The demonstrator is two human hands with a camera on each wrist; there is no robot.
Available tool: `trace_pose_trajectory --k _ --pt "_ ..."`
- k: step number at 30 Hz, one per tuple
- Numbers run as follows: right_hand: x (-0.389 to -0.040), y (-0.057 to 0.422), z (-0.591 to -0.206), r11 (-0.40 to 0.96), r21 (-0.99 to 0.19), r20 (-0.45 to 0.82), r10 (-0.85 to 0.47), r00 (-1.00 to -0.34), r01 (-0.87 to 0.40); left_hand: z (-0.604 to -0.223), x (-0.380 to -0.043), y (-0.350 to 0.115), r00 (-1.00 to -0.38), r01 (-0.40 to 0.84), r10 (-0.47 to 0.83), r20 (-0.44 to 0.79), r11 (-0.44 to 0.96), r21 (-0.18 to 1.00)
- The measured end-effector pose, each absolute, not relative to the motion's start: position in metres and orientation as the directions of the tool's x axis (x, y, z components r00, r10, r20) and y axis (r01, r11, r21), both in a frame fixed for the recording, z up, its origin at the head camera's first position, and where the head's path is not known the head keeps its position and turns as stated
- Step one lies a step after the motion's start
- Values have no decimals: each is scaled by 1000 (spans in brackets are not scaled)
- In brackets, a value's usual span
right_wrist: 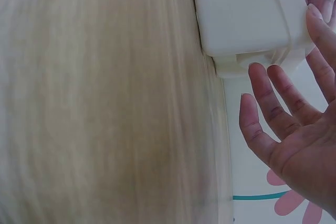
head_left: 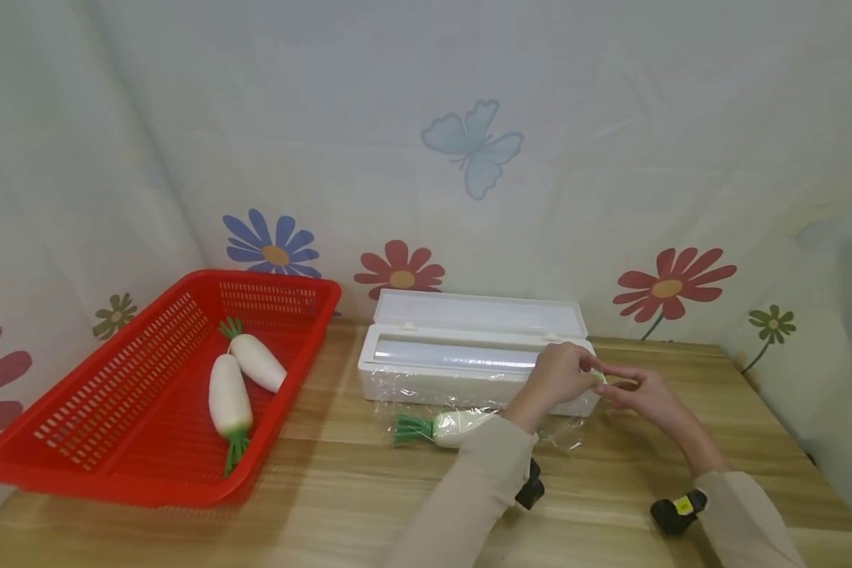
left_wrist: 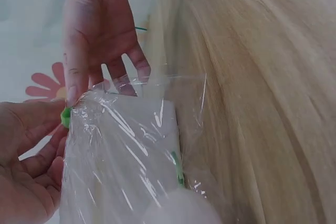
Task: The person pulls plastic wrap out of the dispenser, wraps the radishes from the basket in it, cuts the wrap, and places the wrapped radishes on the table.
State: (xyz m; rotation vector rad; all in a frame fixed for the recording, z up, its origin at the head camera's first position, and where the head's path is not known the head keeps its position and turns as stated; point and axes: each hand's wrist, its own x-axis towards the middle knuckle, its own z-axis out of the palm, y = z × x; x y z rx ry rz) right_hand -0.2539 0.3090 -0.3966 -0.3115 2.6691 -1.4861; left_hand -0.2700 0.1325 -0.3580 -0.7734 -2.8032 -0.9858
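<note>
A white cling film dispenser (head_left: 468,383) stands on the table with its lid raised and the film roll showing. Clear cling film (left_wrist: 126,140) hangs over its front and covers a white radish with a green top (head_left: 457,427). At the box's right end, my left hand (head_left: 561,372) pinches a small green slider (left_wrist: 65,117) beside the film's corner. My right hand (head_left: 646,398) meets it there, thumb and forefinger closed at the same slider. Its other fingers (right_wrist: 270,103) are loosely spread beside the box end. The fingertips partly hide the slider.
A red plastic basket (head_left: 277,422) at the left holds two white radishes (head_left: 229,394) with green tops. Behind the wooden table (head_left: 326,505) hangs a flower-printed cloth (head_left: 554,229). Black wrist devices (head_left: 674,513) are strapped at both cuffs.
</note>
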Motion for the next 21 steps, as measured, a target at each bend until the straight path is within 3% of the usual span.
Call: trace_pose_trajectory --k 21 --pt "-252 307 -394 516 -844 38 -214 -976 -146 -351 -268 133 -885 462 426 187 761 454"
